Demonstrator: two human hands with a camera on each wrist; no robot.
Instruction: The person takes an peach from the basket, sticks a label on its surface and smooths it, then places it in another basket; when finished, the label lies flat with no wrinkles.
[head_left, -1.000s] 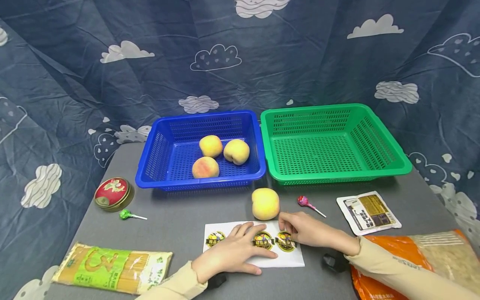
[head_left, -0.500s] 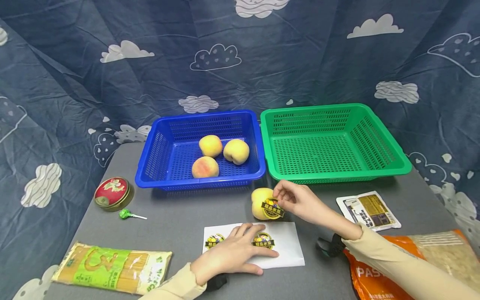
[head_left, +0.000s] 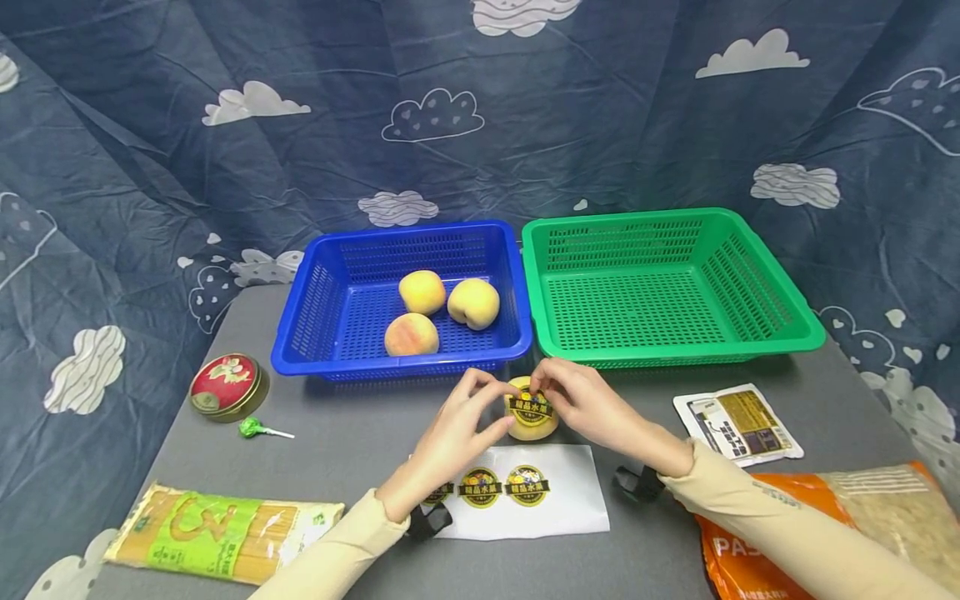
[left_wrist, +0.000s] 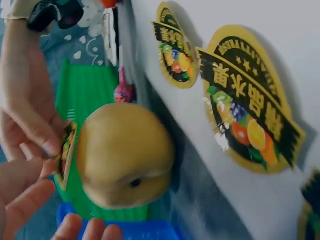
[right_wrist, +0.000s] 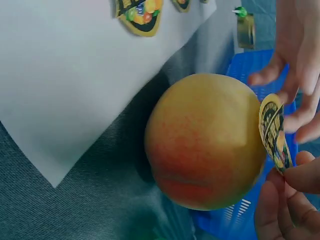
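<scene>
Above a peach (head_left: 534,432) on the table, my right hand (head_left: 592,408) pinches a round black-and-gold sticker (head_left: 531,407) by its edge. In the right wrist view the sticker (right_wrist: 274,131) stands tilted beside the peach (right_wrist: 202,142); whether it touches the skin is hard to tell. My left hand (head_left: 457,429) is on the other side, thumb and forefinger spread near the sticker's left edge, fingers loosely bent. A white sticker sheet (head_left: 566,492) lies just in front of the peach, with several more stickers (head_left: 527,486) on it, one partly hidden by my left wrist.
Behind stand a blue basket (head_left: 300,367) with three peaches (head_left: 412,335) and a green basket (head_left: 675,350). A round tin (head_left: 228,387), green lollipop (head_left: 253,427) and noodle pack (head_left: 217,533) lie left. A white packet (head_left: 738,425) and orange pasta bag (head_left: 750,533) lie right.
My right hand has lifted a sticker off the sheet and carried it to the peach. My left hand has left the sheet and moved up beside the fruit.
</scene>
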